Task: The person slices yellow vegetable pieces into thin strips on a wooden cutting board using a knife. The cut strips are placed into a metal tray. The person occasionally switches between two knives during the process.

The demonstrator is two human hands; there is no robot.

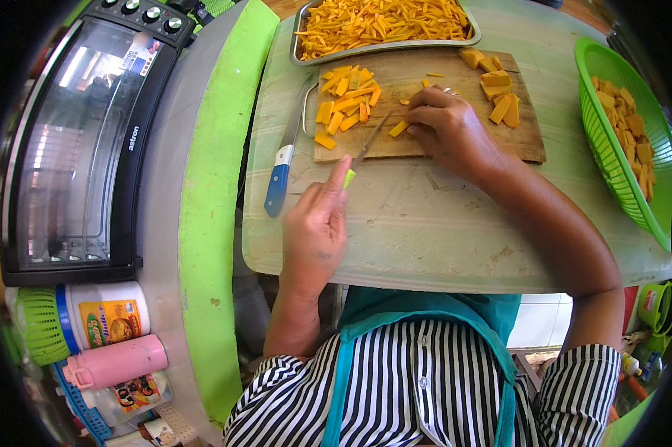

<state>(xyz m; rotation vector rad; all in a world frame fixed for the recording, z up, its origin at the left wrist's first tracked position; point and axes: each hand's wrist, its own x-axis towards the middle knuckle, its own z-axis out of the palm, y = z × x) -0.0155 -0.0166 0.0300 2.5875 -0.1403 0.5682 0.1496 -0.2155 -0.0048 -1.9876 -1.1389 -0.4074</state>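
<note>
My left hand [316,223] is closed around the green handle of a small knife [369,142], its forefinger stretched along the top and the blade reaching over the near edge of a wooden cutting board [380,152]. On the board my right hand [439,120], with a ring on one finger, pinches a thin orange vegetable piece [398,129] just beyond the blade tip. Cut orange sticks [350,95] lie at the board's left; thicker orange chunks [498,84] lie at its right. A second knife with a blue and white handle [278,179] rests left of the board.
A metal tray [391,43] heaped with thin orange strips stands behind the board. At the right is a green plastic basket [620,179] of chunks. Beyond the green ledge [210,251] at the left are a toaster oven [79,145], a pink bottle [118,362] and a white tub [137,307].
</note>
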